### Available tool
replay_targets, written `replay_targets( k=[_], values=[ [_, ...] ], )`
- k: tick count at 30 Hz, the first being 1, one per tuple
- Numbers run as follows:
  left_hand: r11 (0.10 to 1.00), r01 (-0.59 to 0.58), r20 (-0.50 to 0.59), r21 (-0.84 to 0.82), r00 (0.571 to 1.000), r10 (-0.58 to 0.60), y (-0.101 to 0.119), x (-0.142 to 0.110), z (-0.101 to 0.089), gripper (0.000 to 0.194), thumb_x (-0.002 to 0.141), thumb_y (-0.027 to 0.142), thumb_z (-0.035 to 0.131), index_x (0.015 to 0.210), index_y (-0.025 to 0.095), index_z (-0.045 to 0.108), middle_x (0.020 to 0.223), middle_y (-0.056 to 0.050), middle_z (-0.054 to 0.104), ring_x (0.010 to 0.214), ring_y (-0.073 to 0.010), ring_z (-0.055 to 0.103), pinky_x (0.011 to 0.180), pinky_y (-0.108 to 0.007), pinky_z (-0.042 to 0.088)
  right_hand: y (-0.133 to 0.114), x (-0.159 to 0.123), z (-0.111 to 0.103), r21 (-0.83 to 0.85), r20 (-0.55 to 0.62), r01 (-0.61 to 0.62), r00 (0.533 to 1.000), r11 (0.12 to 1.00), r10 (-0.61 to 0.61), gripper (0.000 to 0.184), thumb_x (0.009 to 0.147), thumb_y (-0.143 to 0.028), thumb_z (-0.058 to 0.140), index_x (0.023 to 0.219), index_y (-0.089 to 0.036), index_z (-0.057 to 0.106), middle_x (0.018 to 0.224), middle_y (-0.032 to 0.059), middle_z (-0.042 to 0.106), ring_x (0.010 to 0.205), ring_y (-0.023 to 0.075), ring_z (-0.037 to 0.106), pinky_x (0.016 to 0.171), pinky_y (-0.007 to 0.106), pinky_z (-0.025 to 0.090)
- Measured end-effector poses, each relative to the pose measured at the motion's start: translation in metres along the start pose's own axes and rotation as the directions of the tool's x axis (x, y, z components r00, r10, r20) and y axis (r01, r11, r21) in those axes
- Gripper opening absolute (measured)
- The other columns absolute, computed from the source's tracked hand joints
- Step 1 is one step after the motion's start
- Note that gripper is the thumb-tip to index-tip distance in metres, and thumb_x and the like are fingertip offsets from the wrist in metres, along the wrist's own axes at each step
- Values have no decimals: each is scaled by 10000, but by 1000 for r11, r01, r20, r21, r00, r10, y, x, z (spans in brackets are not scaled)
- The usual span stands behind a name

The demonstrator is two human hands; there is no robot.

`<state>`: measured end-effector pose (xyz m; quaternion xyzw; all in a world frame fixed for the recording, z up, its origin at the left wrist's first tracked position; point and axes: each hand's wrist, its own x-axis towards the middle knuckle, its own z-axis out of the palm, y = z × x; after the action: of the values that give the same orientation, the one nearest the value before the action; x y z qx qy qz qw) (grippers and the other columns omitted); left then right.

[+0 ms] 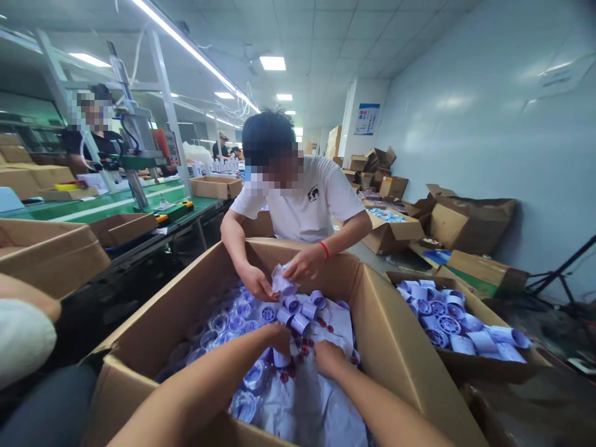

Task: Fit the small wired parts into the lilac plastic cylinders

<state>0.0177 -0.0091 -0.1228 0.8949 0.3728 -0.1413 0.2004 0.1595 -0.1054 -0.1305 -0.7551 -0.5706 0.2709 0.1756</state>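
Both my hands reach into a big cardboard box (400,329) of purple plastic parts. My left hand (280,338) is closed on a short purple cylinder (280,359) near the middle; its fingertips are mostly hidden. My right hand (328,358) is curled at a crumpled white plastic sheet (302,403), and whatever is in its fingers cannot be made out. Small dark-red pieces (305,349) lie on the sheet between my hands. Further purple cylinders (300,323) rest just beyond. Clear-looking cups (244,405) fill the left side.
Across the box a person in a white shirt (302,205) handles a crumpled clear bag (282,282) with both hands. A second carton (484,367) of purple cylinders stands at right. A green-topped workbench (109,205) with a press machine (139,136) runs along the left.
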Motion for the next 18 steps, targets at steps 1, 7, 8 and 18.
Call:
replay_targets(
  k=[1,7,8,18],
  values=[
    [1000,14,36,-10,999,-14,0,-2,-4,207,610,281,762,663,121,642,669,-48,637,762,-231,602,734,-402,488,-3,4,-4,30,6,-9,1000,1000,9,245,506,-94,628,410,-198,428,519,49,544,784,329,640,718,430,462],
    [988,27,25,-149,999,-23,4,-6,-45,137,553,140,697,577,154,563,532,48,477,617,-159,516,608,-277,422,-31,27,-34,427,-22,-17,999,904,29,163,620,-235,538,491,-201,444,547,26,536,746,244,605,615,306,454],
    [983,21,7,-184,1000,-21,5,-7,-52,154,532,135,698,587,158,556,543,50,474,613,-154,505,591,-267,410,-36,28,-39,509,-23,-13,999,861,28,144,631,-269,521,519,-202,460,567,22,548,726,222,601,582,284,450],
    [842,-141,-93,-521,990,108,27,-41,-91,262,697,313,613,920,177,594,766,4,579,670,-141,515,577,-219,406,-70,4,-93,918,-167,175,984,356,-54,245,534,-438,599,576,-206,529,733,29,657,782,152,606,642,230,465]
  ],
)
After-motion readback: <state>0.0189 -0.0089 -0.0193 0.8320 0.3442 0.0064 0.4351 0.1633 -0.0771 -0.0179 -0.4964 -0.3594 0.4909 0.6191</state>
